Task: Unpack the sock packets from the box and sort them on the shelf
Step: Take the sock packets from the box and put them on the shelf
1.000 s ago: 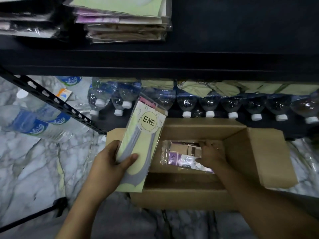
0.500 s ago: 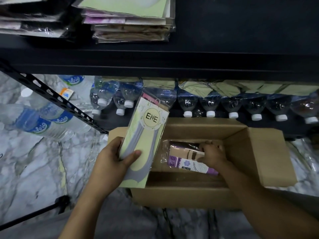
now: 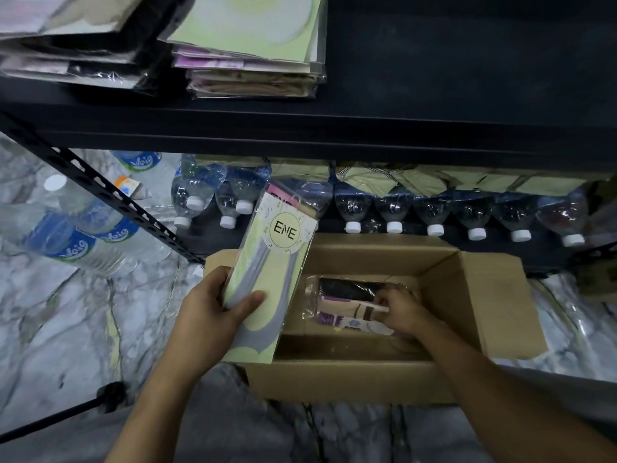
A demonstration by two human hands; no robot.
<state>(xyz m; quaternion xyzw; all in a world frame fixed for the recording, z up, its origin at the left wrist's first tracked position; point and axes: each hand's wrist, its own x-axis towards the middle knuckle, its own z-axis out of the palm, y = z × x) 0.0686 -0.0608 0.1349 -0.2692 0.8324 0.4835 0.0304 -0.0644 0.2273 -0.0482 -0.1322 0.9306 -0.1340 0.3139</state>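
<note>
Your left hand [image 3: 213,315] grips the green ENE sock packet [image 3: 267,282] upright, thumb pressed across its front. Just right of it, your right hand [image 3: 400,309] reaches inside the cardboard box [image 3: 494,295], its curled fingers pinching a purple-labelled packet [image 3: 344,309]. Beyond both hands, water bottles [image 3: 394,208] lie under the shelf [image 3: 334,128].

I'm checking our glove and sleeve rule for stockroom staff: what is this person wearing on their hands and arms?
Nothing worn shows. The left hand and right hand are gloveless. The left forearm and right forearm are uncovered to the frame's edge: no sleeves, no watch or bracelet at either wrist. Any ring is too small to tell.
</note>
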